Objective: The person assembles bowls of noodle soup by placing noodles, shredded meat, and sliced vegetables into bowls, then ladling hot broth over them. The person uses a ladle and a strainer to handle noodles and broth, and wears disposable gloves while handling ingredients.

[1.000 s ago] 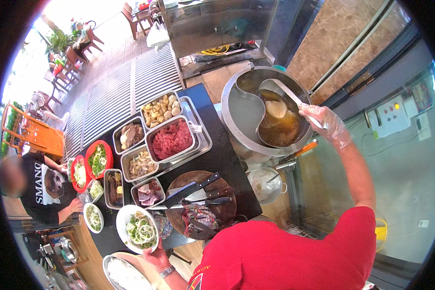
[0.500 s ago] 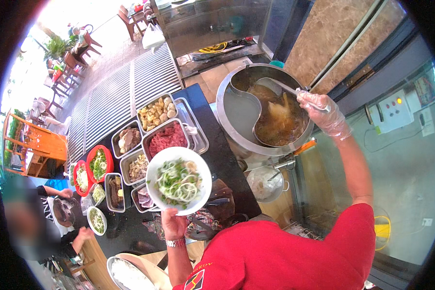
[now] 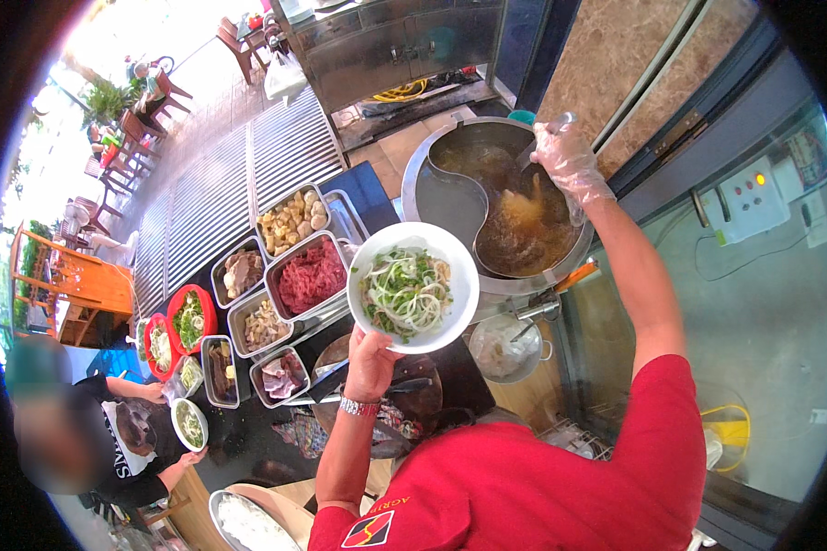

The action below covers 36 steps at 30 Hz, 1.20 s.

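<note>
My left hand (image 3: 369,369) grips the rim of a white bowl (image 3: 466,286) from below. Sliced onion and chopped green herbs fill it, and it is raised beside the pot. In a clear plastic glove, my right hand (image 3: 568,163) is closed around a metal ladle (image 3: 526,156) at the pot's far right; its lower part is mostly hidden. The round steel pot (image 3: 417,191) has a curved divider, with pale liquid on the left and brown broth on the right. A light-coloured lump (image 3: 521,211) pokes out of the broth.
Steel trays of raw red meat (image 3: 311,277), yellowish chunks (image 3: 291,223) and other cuts cover the dark counter. Red baskets (image 3: 209,317) hold greens. At the left, a co-worker holds another bowl (image 3: 176,413). A strainer pot (image 3: 544,351) sits below the big pot.
My left hand has carried the bowl right and up, closer to the pot. My right hand has shifted left and the ladle now stands steeper. The co-worker has taken hold of the other bowl.
</note>
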Each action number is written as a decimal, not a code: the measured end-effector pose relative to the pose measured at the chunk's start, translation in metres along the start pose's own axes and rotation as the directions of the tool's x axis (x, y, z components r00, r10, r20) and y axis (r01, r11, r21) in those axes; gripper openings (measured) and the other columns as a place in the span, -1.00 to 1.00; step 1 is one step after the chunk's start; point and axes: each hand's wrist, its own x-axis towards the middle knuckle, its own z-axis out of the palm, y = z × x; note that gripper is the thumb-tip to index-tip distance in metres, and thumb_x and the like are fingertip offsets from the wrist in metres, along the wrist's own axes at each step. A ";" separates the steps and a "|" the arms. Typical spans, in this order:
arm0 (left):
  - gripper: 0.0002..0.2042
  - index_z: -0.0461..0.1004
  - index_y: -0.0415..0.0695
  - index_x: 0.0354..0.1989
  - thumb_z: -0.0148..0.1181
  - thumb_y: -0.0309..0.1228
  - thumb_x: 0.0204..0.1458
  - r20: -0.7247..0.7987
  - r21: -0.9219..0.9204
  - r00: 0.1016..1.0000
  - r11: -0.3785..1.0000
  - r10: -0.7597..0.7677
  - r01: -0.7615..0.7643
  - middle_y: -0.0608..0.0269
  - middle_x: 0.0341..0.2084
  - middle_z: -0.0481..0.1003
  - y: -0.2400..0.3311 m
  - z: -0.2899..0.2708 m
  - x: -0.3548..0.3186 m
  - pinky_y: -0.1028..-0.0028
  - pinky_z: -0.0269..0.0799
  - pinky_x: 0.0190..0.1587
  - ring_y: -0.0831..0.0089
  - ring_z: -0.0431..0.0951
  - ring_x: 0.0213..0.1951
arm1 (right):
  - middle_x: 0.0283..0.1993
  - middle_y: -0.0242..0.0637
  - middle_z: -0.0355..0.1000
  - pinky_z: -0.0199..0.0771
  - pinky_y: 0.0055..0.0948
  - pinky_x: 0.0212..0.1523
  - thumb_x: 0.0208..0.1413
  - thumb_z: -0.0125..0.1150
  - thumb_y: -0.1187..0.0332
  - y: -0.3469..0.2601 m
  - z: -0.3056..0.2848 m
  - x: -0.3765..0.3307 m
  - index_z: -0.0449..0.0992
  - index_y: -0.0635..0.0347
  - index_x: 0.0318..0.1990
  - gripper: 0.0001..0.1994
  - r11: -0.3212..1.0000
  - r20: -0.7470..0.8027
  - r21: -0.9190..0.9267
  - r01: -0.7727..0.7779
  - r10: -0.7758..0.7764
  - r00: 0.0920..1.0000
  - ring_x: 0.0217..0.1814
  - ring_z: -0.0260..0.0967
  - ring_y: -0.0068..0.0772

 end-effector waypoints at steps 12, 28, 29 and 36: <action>-0.34 0.12 -0.18 0.39 -0.09 -0.60 -0.02 0.117 0.005 0.988 0.995 -0.095 0.096 0.01 0.21 0.42 -0.006 0.033 0.068 0.12 0.73 -0.04 0.14 0.62 0.09 | -0.45 0.01 0.54 0.75 -0.30 -0.41 0.31 0.09 0.32 0.100 -0.063 0.022 0.48 0.46 -0.27 -0.72 0.423 0.022 0.865 -0.268 0.501 0.865 -0.48 0.62 -0.18; -0.52 0.28 -0.25 0.20 -0.06 -0.61 0.01 0.173 0.070 0.958 0.973 -0.227 0.218 0.02 0.06 0.51 -0.049 0.056 0.149 -0.03 0.72 -0.05 0.16 0.64 0.02 | -0.54 -0.19 0.47 0.63 -0.31 -0.51 0.27 0.26 0.31 0.096 -0.233 -0.036 0.57 0.45 -0.23 -0.73 0.520 -0.186 0.839 -0.162 0.554 0.812 -0.61 0.45 -0.35; -0.53 0.29 -0.25 0.18 -0.06 -0.61 0.02 0.171 0.068 0.955 0.970 -0.242 0.234 0.02 0.03 0.51 -0.054 0.058 0.154 -0.04 0.72 -0.06 0.16 0.65 0.00 | -0.56 -0.21 0.45 0.59 -0.31 -0.53 0.27 0.26 0.31 0.094 -0.244 -0.041 0.57 0.44 -0.23 -0.74 0.524 -0.187 0.837 -0.160 0.547 0.816 -0.62 0.42 -0.36; -0.73 0.38 -0.31 -0.02 -0.01 -0.56 0.08 0.228 0.039 0.931 0.958 -0.284 0.283 0.05 -0.12 0.53 -0.078 0.082 0.169 -0.01 0.72 -0.08 0.21 0.66 -0.11 | -0.61 -0.29 0.35 0.28 -0.41 -0.56 0.25 0.30 0.27 0.073 -0.307 -0.082 0.56 0.43 -0.24 -0.71 0.505 -0.132 0.839 -0.200 0.547 0.827 -0.66 0.24 -0.44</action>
